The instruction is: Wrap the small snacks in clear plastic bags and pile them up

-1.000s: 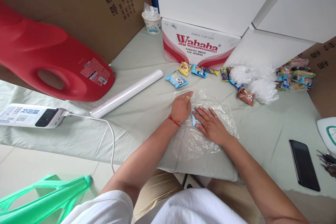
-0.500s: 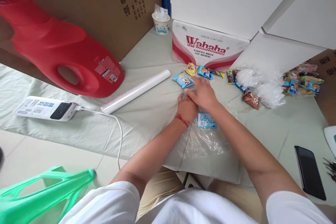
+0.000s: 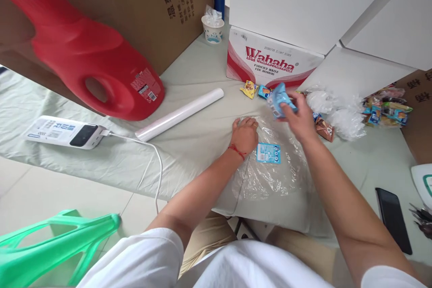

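My right hand (image 3: 299, 116) is closed on a blue snack packet (image 3: 279, 98), lifted above the cloth and slightly blurred. A clear plastic bag (image 3: 266, 182) lies spread in front of me, with a light-blue printed packet (image 3: 268, 153) lying flat within its outline. At the bag's far left corner, my left hand (image 3: 245, 136) rests with its fingers curled down over the film. Beyond the hands, a yellow snack packet (image 3: 249, 89) and another blue packet (image 3: 264, 92) lie by the Wahaha carton (image 3: 270, 58).
Right of my hands are a brown packet (image 3: 324, 128), crumpled clear bags (image 3: 347, 121) and a heap of snacks (image 3: 388, 108). A white roll (image 3: 180, 114), power bank (image 3: 64, 132) and red jug (image 3: 101, 63) stand left. A black phone (image 3: 393, 220) lies near right.
My right hand has picked up the blue snack packet from the cloth and moved right with it, away from my left hand. My left hand stays at the bag's corner.
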Tool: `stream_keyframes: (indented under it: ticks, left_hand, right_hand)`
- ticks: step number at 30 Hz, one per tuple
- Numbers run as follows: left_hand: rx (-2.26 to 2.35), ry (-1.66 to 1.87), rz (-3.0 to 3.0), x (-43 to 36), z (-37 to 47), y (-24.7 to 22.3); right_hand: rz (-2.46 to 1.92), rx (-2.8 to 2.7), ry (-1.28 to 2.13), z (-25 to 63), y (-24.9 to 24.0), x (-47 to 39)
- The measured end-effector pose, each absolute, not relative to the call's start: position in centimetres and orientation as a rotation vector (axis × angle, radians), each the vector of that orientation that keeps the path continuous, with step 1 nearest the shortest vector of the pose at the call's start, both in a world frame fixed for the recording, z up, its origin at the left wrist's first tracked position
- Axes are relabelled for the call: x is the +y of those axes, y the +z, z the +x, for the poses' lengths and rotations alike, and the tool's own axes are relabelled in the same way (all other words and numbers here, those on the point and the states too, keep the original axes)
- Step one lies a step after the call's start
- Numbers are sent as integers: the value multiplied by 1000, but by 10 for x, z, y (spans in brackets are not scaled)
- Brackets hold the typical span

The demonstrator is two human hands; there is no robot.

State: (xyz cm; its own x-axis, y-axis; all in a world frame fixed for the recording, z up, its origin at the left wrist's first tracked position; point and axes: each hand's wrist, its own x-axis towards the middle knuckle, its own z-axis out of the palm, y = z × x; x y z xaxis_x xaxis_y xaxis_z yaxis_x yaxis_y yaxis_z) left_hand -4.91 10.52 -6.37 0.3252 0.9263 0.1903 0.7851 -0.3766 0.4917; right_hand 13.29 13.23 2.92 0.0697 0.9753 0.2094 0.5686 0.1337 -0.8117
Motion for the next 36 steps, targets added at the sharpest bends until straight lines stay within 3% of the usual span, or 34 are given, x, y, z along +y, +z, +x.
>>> stream_keyframes:
  ticks: [4,8,10,13,15,17,22,25,30,33,36]
  left_hand:
    - [1542,639,2269,106,-49,-62]
    - [1536,632,2260,105,-49,-58]
    - [1547,620,2252,105,-50,-56]
    - [1551,602,2247,104,-50,-55]
    - [1545,604,2248,104,-50,-55]
    - [1546,625,2245,105,-50,-55]
    - [1606,766,2174,105,-51,-56]
    - [1677,890,2127,105,-54,-57]
    - [1786,985,2099,104,-58,-49]
    - [1801,1005,2098,98,-62,-37]
    - [1611,1038,2186,90,-66,-26]
  right_hand:
    - [-1576,-1168,1316,169,32,82]
    - [-1725,-1225,1555,158,13,49]
    - [-1916,-1437,1352,148,7,41]
    - [-2199,-1844,637,138,10,31]
    - [-2218,-1990,241,136,16,25]
    - [-2043,-2128,87,137,19,20]
    - [-1490,-2469,292,144,-9,22]
    - [-1441,-2366,402,153,-17,32]
    - [-1432,-2102,287,171,21,32]
    - [-1274,-2272,457,178,33,-1]
    - [-1228,-2419,546,179,15,-48]
